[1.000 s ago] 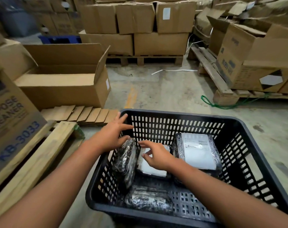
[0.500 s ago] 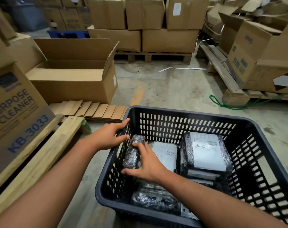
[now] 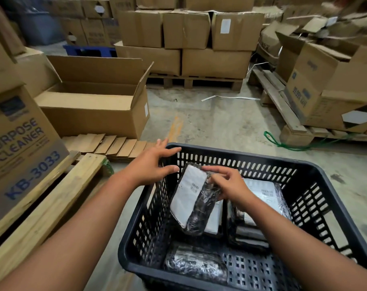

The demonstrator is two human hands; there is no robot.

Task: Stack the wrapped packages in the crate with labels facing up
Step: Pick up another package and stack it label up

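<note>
Since half a second ago, one wrapped package (image 3: 191, 198) has been lifted from the left side of the crate (image 3: 316, 177) and tilted, so that its white label (image 3: 187, 194) is now turned up and to the left. It is held above the crate floor by the right hand (image 3: 226, 183), whose fingers (image 3: 212, 170) are closed on its upper right edge. The left hand (image 3: 151, 164) has been raised over the crate's left rim; its fingers (image 3: 167, 151) are spread and released, with the thumb just beside the package's top corner, and whether it touches cannot be told.

Small dark print and a barcode-like block are seen on the label, but they are too small to be read. A second labelled package (image 3: 264, 192) lies on a stack at the right of the crate, label up, its print likewise unreadable. Another package (image 3: 195, 265), wrapped in dark shiny film, lies near the front wall with no label showing. A further white label (image 3: 215, 219) is partly hidden beneath the held package.

On the carton (image 3: 21, 139) at the left, "PURPOSE CLEANER" and "KB-3033" are printed in blue. An open cardboard box (image 3: 94, 106) stands on the floor behind flattened cardboard pieces (image 3: 107, 143). Blue lettering on the box (image 3: 316, 97) at the right is too skewed to be read.
</note>
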